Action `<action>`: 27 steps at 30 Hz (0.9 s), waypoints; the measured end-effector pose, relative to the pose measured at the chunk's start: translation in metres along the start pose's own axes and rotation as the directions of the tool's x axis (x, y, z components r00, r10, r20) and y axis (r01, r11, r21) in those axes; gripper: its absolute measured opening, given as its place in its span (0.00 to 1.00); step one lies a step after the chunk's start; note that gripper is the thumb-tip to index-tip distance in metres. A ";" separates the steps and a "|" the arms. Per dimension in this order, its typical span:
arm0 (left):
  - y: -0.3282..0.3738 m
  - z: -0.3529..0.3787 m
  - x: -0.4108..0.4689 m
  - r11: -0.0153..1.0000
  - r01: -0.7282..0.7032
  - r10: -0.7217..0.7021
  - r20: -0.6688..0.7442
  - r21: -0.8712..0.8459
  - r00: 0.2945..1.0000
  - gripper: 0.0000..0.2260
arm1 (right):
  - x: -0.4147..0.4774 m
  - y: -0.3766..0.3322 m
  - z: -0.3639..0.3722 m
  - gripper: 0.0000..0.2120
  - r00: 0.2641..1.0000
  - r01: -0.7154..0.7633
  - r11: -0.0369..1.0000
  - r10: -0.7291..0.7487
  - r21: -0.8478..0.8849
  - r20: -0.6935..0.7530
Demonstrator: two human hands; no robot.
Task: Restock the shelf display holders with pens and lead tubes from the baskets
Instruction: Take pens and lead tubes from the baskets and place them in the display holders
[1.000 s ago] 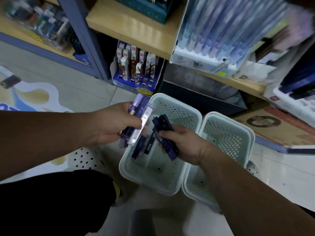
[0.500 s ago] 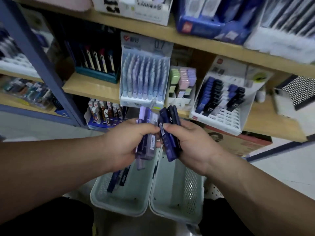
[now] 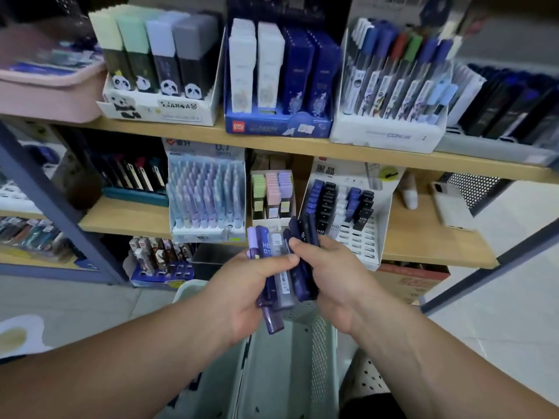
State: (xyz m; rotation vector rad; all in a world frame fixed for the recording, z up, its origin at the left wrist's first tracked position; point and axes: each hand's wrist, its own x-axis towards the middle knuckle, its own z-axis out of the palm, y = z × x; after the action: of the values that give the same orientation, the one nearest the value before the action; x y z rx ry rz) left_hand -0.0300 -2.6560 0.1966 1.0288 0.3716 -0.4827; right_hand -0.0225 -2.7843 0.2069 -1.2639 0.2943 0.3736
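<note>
Item 1. Shelf unit (image 3: pixel 302 146), wooden boards on blue-grey uprights. It filled more of the view than half a second before: a top board of panda-printed boxes (image 3: pixel 157 71) had come into sight.

Item 2. Baskets (image 3: pixel 322 352), pale green and perforated, side by side below the forearms. Less of them showed than before, and they sat lower in the view.

Item 3. Pen holder (image 3: pixel 205 201), white, on the lower board, packed with pastel pens.

Item 4. Lead-tube holder (image 3: pixel 363 246), white and tilted back, on the same board to the right. Blue and black tubes stood in its upper rows; its front slots were bare.

Item 5. Left hand (image 3: pixel 242 294), fingers curled round the purple and clear lead tubes (image 3: pixel 272 252), thumb laid across their front. It had risen from over the baskets to the lower board's level.

Item 6. Right hand (image 3: pixel 338 279), touching the left and raised likewise. Its thumb pressed the dark blue lead tubes (image 3: pixel 302 267) from the front, fingers wrapped behind. Their tops stood just before the lead-tube holder.
</note>
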 end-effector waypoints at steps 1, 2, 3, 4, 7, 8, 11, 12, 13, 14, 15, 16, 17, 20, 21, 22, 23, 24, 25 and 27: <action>0.000 0.003 0.009 1.000 0.013 -0.013 -0.004 0.006 1.000 0.11 | 0.006 -0.001 -0.005 0.09 1.000 0.010 1.000 -0.010 -0.016 -0.023; 0.001 0.007 0.019 0.999 0.028 -0.028 -0.006 0.014 1.000 0.10 | 0.012 -0.003 -0.010 0.08 0.999 0.021 0.999 -0.023 -0.042 -0.048; 0.002 0.010 0.028 0.999 0.043 -0.043 -0.006 0.028 0.999 0.08 | 0.018 -0.004 -0.015 0.08 0.997 0.033 0.997 -0.038 -0.074 -0.074; 0.003 0.013 0.036 0.997 0.059 -0.059 -0.004 0.046 0.998 0.06 | 0.023 -0.006 -0.020 0.08 0.994 0.041 0.993 -0.052 -0.111 -0.096; 0.007 0.015 0.056 0.992 0.098 -0.099 0.012 0.073 0.995 0.05 | 0.036 -0.012 -0.031 0.06 0.989 0.032 0.984 -0.056 -0.176 -0.135; 0.008 0.015 0.061 0.992 0.109 -0.111 0.019 0.058 0.994 0.06 | 0.040 -0.014 -0.034 0.05 0.988 0.029 0.987 -0.053 -0.160 -0.145; 0.010 0.012 0.072 0.993 0.116 -0.116 0.016 0.029 0.993 0.08 | 0.050 -0.018 -0.040 0.05 0.984 0.019 0.993 -0.040 -0.120 -0.176; 0.010 0.011 0.075 0.993 0.115 -0.115 0.013 0.023 0.993 0.09 | 0.052 -0.018 -0.042 0.05 0.983 0.011 0.992 -0.034 -0.128 -0.178; 0.012 0.009 0.077 0.993 0.118 -0.118 0.011 0.012 0.993 0.10 | 0.053 -0.018 -0.043 0.05 0.984 0.002 0.990 -0.027 -0.142 -0.178; 0.013 0.007 0.077 0.992 0.124 -0.124 0.010 -0.003 0.992 0.10 | 0.053 -0.017 -0.043 0.06 0.984 -0.010 0.989 -0.017 -0.150 -0.178; 0.015 0.005 0.078 0.992 0.125 -0.125 0.008 -0.018 0.992 0.11 | 0.053 -0.016 -0.043 0.06 0.984 -0.023 0.989 -0.003 -0.145 -0.179; 0.017 0.003 0.078 0.992 0.122 -0.122 0.010 -0.035 0.992 0.10 | 0.054 -0.014 -0.042 0.06 0.984 -0.034 0.991 0.011 -0.129 -0.175; 0.019 0.000 0.078 0.992 0.113 -0.112 0.014 -0.052 0.994 0.10 | 0.053 -0.013 -0.041 0.05 0.986 -0.040 0.993 0.022 -0.108 -0.164; 0.025 -0.008 0.078 0.995 0.066 -0.065 0.012 -0.074 0.998 0.06 | 0.049 -0.004 -0.037 0.06 0.993 -0.056 0.996 0.047 -0.076 -0.109; 0.027 -0.010 0.077 0.996 0.053 -0.052 0.012 -0.074 0.999 0.06 | 0.047 -0.002 -0.035 0.06 0.994 -0.061 0.995 0.054 -0.073 -0.094; 0.028 -0.013 0.077 0.996 0.045 -0.044 0.017 -0.077 0.999 0.06 | 0.045 0.000 -0.033 0.06 0.994 -0.065 0.996 0.059 -0.069 -0.087; 0.030 -0.015 0.076 0.996 0.036 -0.034 0.024 -0.081 0.999 0.07 | 0.044 0.002 -0.031 0.08 0.995 -0.065 0.996 0.060 -0.064 -0.085; 0.031 -0.016 0.075 0.996 0.027 -0.024 0.035 -0.084 0.999 0.08 | 0.043 0.003 -0.029 0.10 0.995 -0.065 0.996 0.060 -0.056 -0.085; 0.032 -0.018 0.073 0.997 0.017 -0.013 0.047 -0.081 0.999 0.10 | 0.042 0.004 -0.026 0.12 0.995 -0.067 0.997 0.063 -0.049 -0.083; 0.033 -0.017 0.071 0.998 -0.003 0.008 0.065 -0.065 0.998 0.10 | 0.041 0.005 -0.022 0.14 0.994 -0.083 0.996 0.080 -0.040 -0.067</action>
State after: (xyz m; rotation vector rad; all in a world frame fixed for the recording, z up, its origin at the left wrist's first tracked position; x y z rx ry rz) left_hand 0.0465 -2.6412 0.1762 0.9493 0.3243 -0.4950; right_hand 0.0117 -2.7993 0.1796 -1.3107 0.3968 0.4108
